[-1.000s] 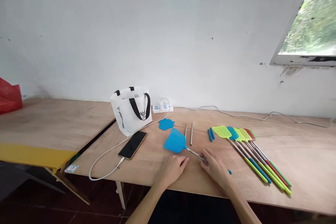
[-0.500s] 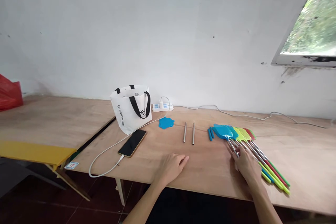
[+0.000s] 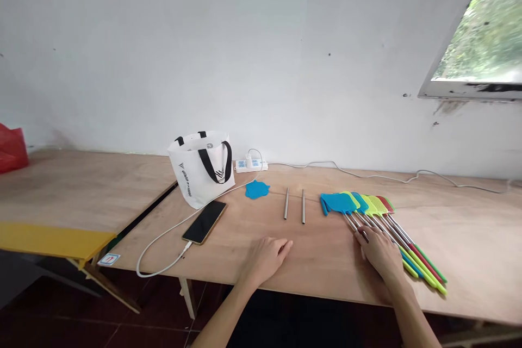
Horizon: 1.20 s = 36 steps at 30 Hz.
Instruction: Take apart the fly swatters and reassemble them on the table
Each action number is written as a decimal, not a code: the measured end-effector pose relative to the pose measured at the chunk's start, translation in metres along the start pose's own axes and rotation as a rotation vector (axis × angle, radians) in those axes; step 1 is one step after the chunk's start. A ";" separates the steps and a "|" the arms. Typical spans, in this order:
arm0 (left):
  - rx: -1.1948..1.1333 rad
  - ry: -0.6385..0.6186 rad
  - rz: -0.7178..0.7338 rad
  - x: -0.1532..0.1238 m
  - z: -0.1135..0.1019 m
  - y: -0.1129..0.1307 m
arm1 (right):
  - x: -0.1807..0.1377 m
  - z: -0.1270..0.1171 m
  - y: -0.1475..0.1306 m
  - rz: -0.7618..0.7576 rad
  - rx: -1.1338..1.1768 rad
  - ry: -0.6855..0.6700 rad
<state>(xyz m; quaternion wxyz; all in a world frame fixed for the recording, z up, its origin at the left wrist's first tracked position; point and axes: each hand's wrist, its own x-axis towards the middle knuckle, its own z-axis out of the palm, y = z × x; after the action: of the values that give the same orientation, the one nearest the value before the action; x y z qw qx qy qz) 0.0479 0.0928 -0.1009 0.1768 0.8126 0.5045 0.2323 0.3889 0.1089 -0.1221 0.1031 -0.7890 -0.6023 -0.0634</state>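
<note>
My right hand point(image 3: 378, 249) is closed around the metal shaft of a blue fly swatter point(image 3: 339, 203), at the left end of a row of fly swatters. The blue head lies flat and overlaps a yellow one; its handle is hidden by my hand. Beside it, blue, yellow-green and red fly swatters point(image 3: 385, 205) overlap with their coloured handles point(image 3: 428, 263) toward the table's front edge. A blue grip point(image 3: 324, 206) pokes out under the blue head. My left hand point(image 3: 265, 259) rests on the tabletop, fingers loosely extended, holding nothing. Two metal tubes point(image 3: 303, 206) lie between the hands.
Blue flat pieces point(image 3: 257, 190) lie near a power strip point(image 3: 250, 165) by the wall. A white tote bag point(image 3: 199, 174) stands at the left, with a phone point(image 3: 205, 222) on a white cable before it. A second table point(image 3: 81, 179) adjoins on the left.
The blue fly swatter in my right hand has shifted left and flattened, covering most of the blue grips and exposing a yellow head beside it. My left hand stays in place.
</note>
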 end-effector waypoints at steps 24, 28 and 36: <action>0.023 -0.016 -0.014 0.000 -0.003 0.003 | 0.002 0.007 0.019 0.114 -0.117 0.182; 0.021 -0.008 -0.006 0.000 -0.003 0.003 | -0.001 0.007 0.012 0.113 -0.139 0.173; 0.023 0.003 -0.003 0.001 0.000 0.001 | -0.001 0.014 0.014 0.197 -0.097 0.165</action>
<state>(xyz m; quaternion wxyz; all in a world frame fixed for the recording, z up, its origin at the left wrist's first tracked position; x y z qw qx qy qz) 0.0489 0.0933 -0.1007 0.1672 0.8135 0.5084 0.2275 0.4017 0.1080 -0.1366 0.1197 -0.8404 -0.5079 -0.1466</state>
